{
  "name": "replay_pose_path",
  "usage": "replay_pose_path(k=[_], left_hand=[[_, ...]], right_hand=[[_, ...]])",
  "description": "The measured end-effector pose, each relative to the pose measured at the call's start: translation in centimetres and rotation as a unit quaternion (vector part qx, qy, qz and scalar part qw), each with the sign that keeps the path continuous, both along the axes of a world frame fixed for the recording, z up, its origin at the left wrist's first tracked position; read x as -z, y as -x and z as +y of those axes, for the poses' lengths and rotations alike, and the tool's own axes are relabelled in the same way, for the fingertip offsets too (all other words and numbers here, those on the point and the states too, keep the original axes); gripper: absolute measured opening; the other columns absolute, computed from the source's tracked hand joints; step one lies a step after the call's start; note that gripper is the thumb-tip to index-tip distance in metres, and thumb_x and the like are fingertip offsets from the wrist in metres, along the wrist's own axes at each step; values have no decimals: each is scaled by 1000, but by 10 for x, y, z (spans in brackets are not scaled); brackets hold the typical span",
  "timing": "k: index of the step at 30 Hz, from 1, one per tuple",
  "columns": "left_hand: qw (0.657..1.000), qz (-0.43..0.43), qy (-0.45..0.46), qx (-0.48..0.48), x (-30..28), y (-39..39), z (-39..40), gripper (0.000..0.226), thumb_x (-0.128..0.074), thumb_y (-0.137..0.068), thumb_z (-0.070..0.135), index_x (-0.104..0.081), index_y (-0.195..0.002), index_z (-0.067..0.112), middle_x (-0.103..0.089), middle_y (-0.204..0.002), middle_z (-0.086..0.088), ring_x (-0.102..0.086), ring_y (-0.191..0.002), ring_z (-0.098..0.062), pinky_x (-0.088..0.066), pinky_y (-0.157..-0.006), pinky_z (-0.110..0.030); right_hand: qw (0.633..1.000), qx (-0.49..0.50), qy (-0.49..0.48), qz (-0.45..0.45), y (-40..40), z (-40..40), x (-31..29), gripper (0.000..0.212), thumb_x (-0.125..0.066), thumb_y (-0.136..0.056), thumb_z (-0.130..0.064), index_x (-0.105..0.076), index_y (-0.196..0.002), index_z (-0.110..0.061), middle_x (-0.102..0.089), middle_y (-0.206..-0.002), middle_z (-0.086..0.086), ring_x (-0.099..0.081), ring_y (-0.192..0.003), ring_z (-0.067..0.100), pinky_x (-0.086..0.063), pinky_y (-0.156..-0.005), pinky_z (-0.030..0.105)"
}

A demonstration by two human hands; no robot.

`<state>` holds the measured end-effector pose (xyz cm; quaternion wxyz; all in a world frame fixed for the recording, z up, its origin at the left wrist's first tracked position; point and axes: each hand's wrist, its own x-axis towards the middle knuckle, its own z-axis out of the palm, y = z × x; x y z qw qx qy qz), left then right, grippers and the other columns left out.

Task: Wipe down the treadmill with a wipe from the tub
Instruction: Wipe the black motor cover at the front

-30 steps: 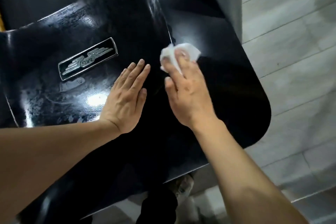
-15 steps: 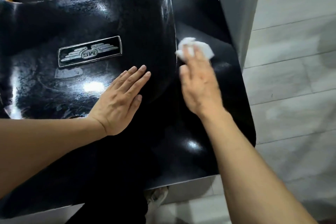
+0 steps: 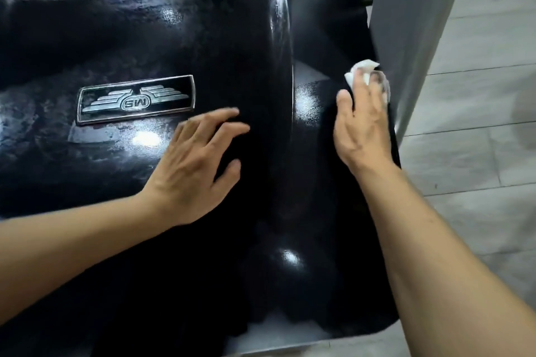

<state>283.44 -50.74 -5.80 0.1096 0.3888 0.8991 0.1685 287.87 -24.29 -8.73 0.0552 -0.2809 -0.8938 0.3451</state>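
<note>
Right hand (image 3: 361, 127) presses crumpled white wipe (image 3: 366, 72) flat-fingered onto glossy black treadmill cover (image 3: 232, 38); left hand (image 3: 194, 165) fingers spread.

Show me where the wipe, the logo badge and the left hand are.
wipe (image 3: 366, 66): head view, upper white fold.
logo badge (image 3: 135, 99): head view, centre emblem.
left hand (image 3: 191, 165): head view, back of hand.

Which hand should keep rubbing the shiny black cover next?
The right hand, probably. It already presses the crumpled white wipe onto the glossy black treadmill cover; the left hand rests flat, holding nothing.
</note>
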Motion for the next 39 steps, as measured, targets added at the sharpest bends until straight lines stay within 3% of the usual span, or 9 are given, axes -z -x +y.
replay_pose_path(k=[4, 8, 10, 15, 20, 25, 30, 35, 39], left_hand=[[999, 8, 22, -48, 18, 45, 37, 59, -38, -95, 38, -42, -151, 20, -35, -161, -5, -33, -147, -27, -23, -119, -41], [995, -16, 27, -98, 30, 88, 61, 63, -33, -95, 41, -35, -156, 24, -27, -165, -6, -21, -153, -27, -14, -124, -41], [992, -16, 30, -123, 34, 111, 70, 64, -33, -96, 41, -33, -157, 24, -24, -166, -7, -19, -154, -27, -11, -125, -41], [991, -12, 71, -110, 39, 151, 75, 60, -33, -102, 43, -24, -160, 29, -16, -169, -5, -13, -156, -26, -5, -127, -40], [993, -9, 58, -103, 44, 148, 69, 66, -22, -96, 49, -23, -160, 33, -15, -170, -1, -10, -157, -23, -4, -128, -40], [993, 0, 50, -104, 46, 147, 69, 66, -20, -96, 50, -23, -160, 33, -16, -170, -1, -10, -157, -22, -5, -128, -40], [993, 0, 45, -109, 47, 146, 69, 65, -22, -97, 50, -24, -160, 34, -16, -170, 1, -10, -157, -20, -6, -128, -40], [993, 4, 42, -112, 48, 147, 69, 64, -23, -98, 49, -24, -160, 34, -17, -169, 1, -11, -156, -20, -7, -128, -40], [993, 3, 43, -112, 47, 146, 68, 64, -22, -98, 49, -23, -160, 34, -15, -170, 2, -8, -157, -18, -4, -128, -38]], right_hand=[[983, -163, 51, 60, 10, -36, -9, 46, -37, -106, -26, -44, -151, -22, -33, -159, -3, -23, -146, 2, -12, -120, 16], [1000, -2, 18, 18, 33, 8, 11, 53, -27, -104, -34, -41, -152, -20, -34, -160, 3, -25, -149, 13, -15, -125, 33], [999, 34, 26, -22, 54, 15, 9, 53, -27, -105, -34, -38, -154, -19, -32, -161, 9, -25, -148, 15, -13, -124, 28], [979, -193, 6, 61, 75, -17, 2, 46, -34, -107, -28, -46, -150, -20, -32, -161, 5, -28, -144, 8, -17, -121, 21], [1000, 12, 24, -5, 87, 20, 11, 55, -30, -103, -36, -38, -155, -20, -32, -161, 3, -23, -150, 14, -13, -125, 27], [979, -198, 13, 36, 102, -6, 2, 48, -32, -105, -33, -43, -152, -26, -30, -162, -1, -26, -149, 14, -19, -124, 29], [994, -5, -26, -105, 159, 42, 13, 53, -28, -107, -31, -23, -160, -25, -14, -168, 5, -11, -154, 18, -7, -123, 31], [967, -250, -33, -37, 196, 15, 3, 54, -24, -105, -37, -30, -157, -25, -28, -163, 4, -22, -151, 19, -15, -124, 31], [992, -47, -65, -97, 228, 61, 12, 52, -25, -106, -32, -31, -154, -13, -33, -159, 13, -35, -144, 30, -27, -116, 36]])
